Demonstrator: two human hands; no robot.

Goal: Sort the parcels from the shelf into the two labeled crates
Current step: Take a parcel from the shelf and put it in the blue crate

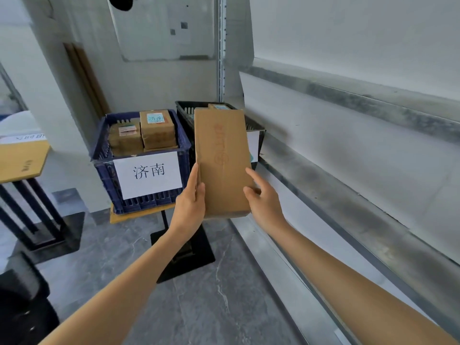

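Upright flat brown cardboard parcel (221, 158): likely light, stiff. left hand (190, 199) grips left edge, right hand (264, 199) pinches right edge; long edges suit.

Stacked parcels (142, 135) fill the blue crate (104, 180); black crate's (184, 110) room unclear.

One wide-angle camera, worn on the person's head, is looking forward and down, facing the dark blue slatted plastic crate (107, 175) with a white paper label, which is sitting left of mid-frame, a little way off. Nearer the lens than that crate and just right of it, the left hand (190, 202) and right hand (265, 202) are holding a flat brown cardboard parcel (221, 150), with the forearms entering from the bottom edge. Right of the crate, the long grey metal shelf (348, 210) is sweeping close past the camera. Below the crate, grey marbled floor (211, 307) is filling the lower frame.
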